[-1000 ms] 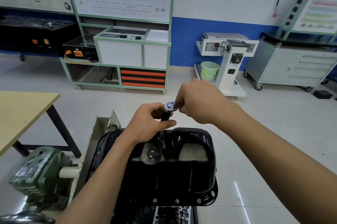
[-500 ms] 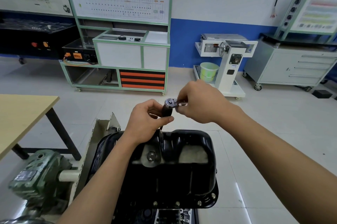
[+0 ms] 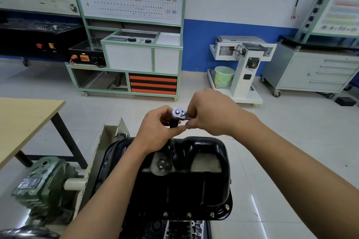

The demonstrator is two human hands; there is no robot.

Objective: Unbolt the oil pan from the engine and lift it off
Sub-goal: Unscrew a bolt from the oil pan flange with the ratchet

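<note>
- Left hand (image 3: 159,130) curled round the black extension (image 3: 173,122) just under the ratchet (image 3: 179,112); right hand (image 3: 211,114) grips the ratchet, whose handle points right into the fist.
- Extension stands upright, with its lower end at the far rim of the oil pan (image 3: 186,186); the tip is hidden.
- One oil pan, bottom-up on the engine (image 3: 182,228), below both hands.
- Four flange bolts (image 3: 188,214) on the near edge, one drain plug (image 3: 161,164).
- Green gearbox (image 3: 42,180) to the left, wooden table (image 3: 25,120) beyond it.
</note>
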